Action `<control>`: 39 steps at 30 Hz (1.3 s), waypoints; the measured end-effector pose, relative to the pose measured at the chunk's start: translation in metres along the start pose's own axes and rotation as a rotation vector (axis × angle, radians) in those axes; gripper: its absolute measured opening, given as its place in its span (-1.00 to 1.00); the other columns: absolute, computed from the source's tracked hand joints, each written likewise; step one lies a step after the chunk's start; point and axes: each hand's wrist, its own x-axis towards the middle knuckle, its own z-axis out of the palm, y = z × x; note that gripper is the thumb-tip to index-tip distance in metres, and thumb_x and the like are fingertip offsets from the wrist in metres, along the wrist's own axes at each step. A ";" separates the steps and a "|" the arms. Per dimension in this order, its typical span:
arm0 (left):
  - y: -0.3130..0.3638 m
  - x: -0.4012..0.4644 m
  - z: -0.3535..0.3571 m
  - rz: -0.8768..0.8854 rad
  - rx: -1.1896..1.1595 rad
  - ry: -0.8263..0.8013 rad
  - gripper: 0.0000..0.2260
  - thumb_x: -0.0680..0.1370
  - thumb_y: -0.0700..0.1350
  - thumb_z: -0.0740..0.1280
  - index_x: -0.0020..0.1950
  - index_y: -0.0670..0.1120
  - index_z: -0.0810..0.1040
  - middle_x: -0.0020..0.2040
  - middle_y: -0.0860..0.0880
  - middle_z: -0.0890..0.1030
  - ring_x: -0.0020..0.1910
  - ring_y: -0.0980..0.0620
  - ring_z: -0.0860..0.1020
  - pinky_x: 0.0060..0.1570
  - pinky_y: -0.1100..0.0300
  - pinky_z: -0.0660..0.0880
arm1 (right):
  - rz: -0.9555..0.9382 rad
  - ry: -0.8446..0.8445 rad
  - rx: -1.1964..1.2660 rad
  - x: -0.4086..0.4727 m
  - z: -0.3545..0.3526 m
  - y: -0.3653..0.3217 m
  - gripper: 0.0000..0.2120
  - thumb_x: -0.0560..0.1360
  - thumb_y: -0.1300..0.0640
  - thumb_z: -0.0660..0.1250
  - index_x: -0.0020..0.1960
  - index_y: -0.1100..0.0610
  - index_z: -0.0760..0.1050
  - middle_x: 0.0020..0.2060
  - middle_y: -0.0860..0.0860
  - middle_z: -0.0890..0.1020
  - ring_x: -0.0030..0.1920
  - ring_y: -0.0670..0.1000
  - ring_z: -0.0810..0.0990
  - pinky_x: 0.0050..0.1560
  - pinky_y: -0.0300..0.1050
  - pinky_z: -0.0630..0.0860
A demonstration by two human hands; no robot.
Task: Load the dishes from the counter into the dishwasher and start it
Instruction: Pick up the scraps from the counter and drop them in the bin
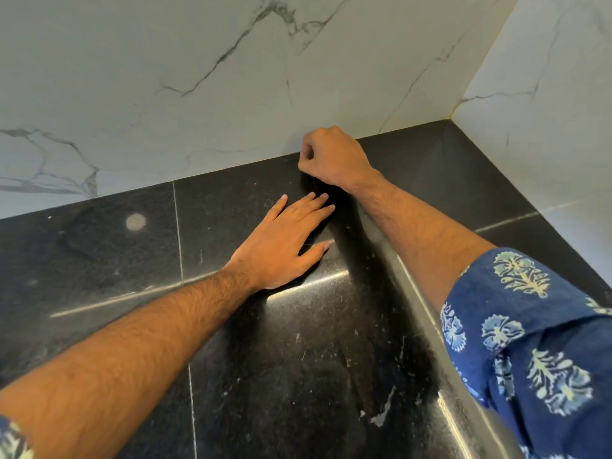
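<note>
Blue floral-print cotton sleeve fills the near right corner, above a rounded steel edge. On the polished, speckled black granite worktop, the left hand lies flat, fingers straight. The right hand is curled into a loose fist at the white veined marble wall; whether it pinches anything, I can't tell. No dishes or dishwasher in view.

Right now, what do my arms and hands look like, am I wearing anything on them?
Both forearms are bare and hairy. The left hand and right hand wear no gloves, rings or watch. The right sleeve is dark blue cloth printed with pale blue-and-cream floral motifs, pushed up; a matching left sleeve shows.
</note>
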 end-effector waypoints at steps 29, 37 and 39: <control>0.059 -0.129 -0.002 0.417 0.021 0.001 -0.57 0.62 -0.03 0.25 0.48 -0.09 0.35 0.53 -0.13 0.34 0.52 -0.11 0.29 0.45 -0.25 0.17 | 1.028 0.458 2.033 -0.480 -0.031 -0.223 -0.70 0.58 0.36 0.13 0.23 0.49 0.48 0.13 0.36 0.59 0.18 0.20 0.61 0.18 -0.01 0.59; 0.111 -0.371 0.000 0.584 -0.048 -0.153 -0.49 0.64 0.09 0.12 0.56 -0.06 0.26 0.60 -0.04 0.20 0.59 -0.02 0.14 0.55 -0.15 0.06 | 0.986 0.487 2.066 -0.591 0.003 -0.337 -0.42 0.40 0.63 -0.11 0.26 0.43 0.47 0.20 0.38 0.57 0.22 0.24 0.61 0.25 -0.01 0.56; 0.107 -0.415 0.005 0.555 0.013 -0.145 -0.45 0.64 0.09 0.12 0.59 -0.09 0.19 0.62 -0.06 0.15 0.61 -0.04 0.10 0.54 -0.19 0.06 | 0.990 0.499 2.087 -0.619 0.021 -0.353 -0.55 0.50 0.59 -0.03 0.23 0.42 0.49 0.15 0.34 0.61 0.18 0.20 0.64 0.22 -0.03 0.57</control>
